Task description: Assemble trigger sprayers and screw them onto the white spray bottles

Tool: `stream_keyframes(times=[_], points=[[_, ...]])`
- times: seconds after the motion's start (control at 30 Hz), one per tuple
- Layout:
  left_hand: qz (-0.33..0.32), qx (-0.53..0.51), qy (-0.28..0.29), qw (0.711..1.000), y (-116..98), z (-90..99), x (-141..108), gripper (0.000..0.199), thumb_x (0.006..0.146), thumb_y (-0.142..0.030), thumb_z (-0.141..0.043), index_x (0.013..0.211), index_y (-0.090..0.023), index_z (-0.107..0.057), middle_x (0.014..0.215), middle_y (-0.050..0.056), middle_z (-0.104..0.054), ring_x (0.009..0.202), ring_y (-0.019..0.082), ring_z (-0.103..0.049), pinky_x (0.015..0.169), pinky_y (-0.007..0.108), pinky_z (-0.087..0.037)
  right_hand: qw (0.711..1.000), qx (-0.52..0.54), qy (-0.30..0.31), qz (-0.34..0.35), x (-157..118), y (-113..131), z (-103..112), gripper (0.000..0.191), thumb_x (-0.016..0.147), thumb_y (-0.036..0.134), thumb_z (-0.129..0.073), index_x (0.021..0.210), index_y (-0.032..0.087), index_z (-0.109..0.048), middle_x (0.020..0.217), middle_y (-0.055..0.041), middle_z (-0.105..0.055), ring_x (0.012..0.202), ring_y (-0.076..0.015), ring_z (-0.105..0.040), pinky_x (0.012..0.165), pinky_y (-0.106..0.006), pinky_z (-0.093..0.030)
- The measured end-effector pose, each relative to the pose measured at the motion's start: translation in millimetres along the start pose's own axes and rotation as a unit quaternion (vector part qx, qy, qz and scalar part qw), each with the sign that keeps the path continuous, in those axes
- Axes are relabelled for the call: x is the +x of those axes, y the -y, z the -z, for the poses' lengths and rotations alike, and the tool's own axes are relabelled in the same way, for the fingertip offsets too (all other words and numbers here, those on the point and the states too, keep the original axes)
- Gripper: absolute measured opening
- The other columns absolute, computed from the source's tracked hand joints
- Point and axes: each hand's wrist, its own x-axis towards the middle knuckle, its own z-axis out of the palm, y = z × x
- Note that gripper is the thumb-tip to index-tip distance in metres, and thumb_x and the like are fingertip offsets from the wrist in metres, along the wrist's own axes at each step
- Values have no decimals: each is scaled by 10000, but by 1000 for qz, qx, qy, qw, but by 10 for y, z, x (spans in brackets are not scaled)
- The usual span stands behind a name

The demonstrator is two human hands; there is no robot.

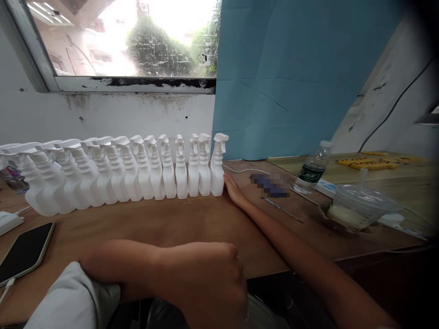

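A long row of white spray bottles stands upright on the brown table, side by side with their trigger heads on. My right hand reaches to the right end of the row. Its fingers are stretched out, and its edge lies at the side of the last spray bottle, seemingly touching it. Near the table's front edge my left hand is curled closed, its back toward me. The fingertips are hidden, so I cannot make out what they hold, if anything.
A phone on a cable lies at left, near a white power strip. At right are a screwdriver, a pixelated dark item, a water bottle and a clear lidded cup with a straw. Behind hangs a blue sheet.
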Motion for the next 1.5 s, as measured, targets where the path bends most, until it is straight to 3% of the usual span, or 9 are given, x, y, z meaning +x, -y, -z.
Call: stream_keyframes(times=[0.1, 0.3, 0.43, 0.6, 0.8, 0.93, 1.1, 1.27, 1.5], points=[[18, 7, -5, 1000, 155, -263, 135, 133, 743, -247, -663, 631, -179, -687, 630, 69, -642, 567, 211, -569, 485, 341, -392, 1000, 11, 3, 1, -10, 16, 1, 314, 956, 348, -569, 1222, 182, -587, 1244, -91, -599, 1042, -211, -621, 882, -419, -540], [30, -26, -83, 996, 525, -1023, 347, 228, 939, -356, -506, 903, -185, -652, 989, 71, -671, 777, 185, -606, 540, 326, -421, 999, 33, 9, 0, -25, 98, 11, 344, 953, 351, -574, 1243, 167, -572, 1252, -97, -591, 1059, -222, -617, 893, -441, -532], [95, -149, -144, 974, 638, -1387, 374, 205, 928, -380, -523, 905, -191, -597, 895, 43, -645, 788, 162, -609, 663, 283, -481, 998, 52, 37, 12, -8, 205, 34, 496, 913, 453, -592, 1358, 264, -484, 1462, -90, -464, 1275, -270, -502, 1032, -483, -441], [240, -276, -255, 895, 759, -1409, 291, 61, 854, -220, -586, 912, -202, -593, 879, 16, -616, 728, 141, -590, 703, 256, -493, 994, 48, 93, 17, 27, 319, 44, 826, 729, 519, -736, 1443, 346, -357, 1532, -29, -407, 1413, -262, -362, 1127, -437, -345], [394, -266, -416, 775, 1059, -1479, 156, 275, 835, -151, -559, 1087, -210, -466, 1153, 84, -487, 908, 197, -543, 850, 382, -482, 997, -7, 70, -31, 26, 521, 212, 1003, 611, 478, -815, 1457, 333, -296, 1424, -98, -485, 1328, -332, -432, 1103, -540, -336], [443, -273, -471, 713, 1177, -1599, 158, 460, 828, -225, -637, 1188, -201, -352, 1214, 127, -418, 1079, 247, -500, 910, 439, -473, 991, -40, 112, -67, -231, 853, 528, 922, 645, 388, -830, 1434, 320, -358, 1376, -109, -522, 1298, -346, -463, 1091, -557, -349], [365, -392, -435, 724, 1150, -1604, 211, 831, 679, -347, -844, 1299, -249, -299, 1373, 144, -413, 1270, 299, -470, 1041, 517, -424, 973, -26, 217, -76, -674, 1226, 759, 787, 681, 311, -816, 1388, 351, -471, 1414, -60, -530, 1316, -319, -490, 1039, -432, -444], [290, -457, -409, 735, 1122, -1577, 209, 898, 652, -322, -867, 1307, -279, -254, 1406, 142, -424, 1317, 311, -456, 1076, 555, -388, 946, -24, 311, -92, -774, 1428, 727, 821, 685, 283, -819, 1410, 372, -444, 1431, -50, -514, 1330, -320, -481, 979, -438, -501], [321, -399, -392, 764, 1000, -1585, 226, 1010, 572, -407, -899, 1334, -272, -249, 1378, 146, -436, 1241, 344, -499, 995, 516, -449, 998, -8, 48, 32, -804, 1716, 673, 474, 689, 397, -818, 1121, 370, -628, 1214, -40, -650, 1183, -330, -589, 1008, -538, -478]])
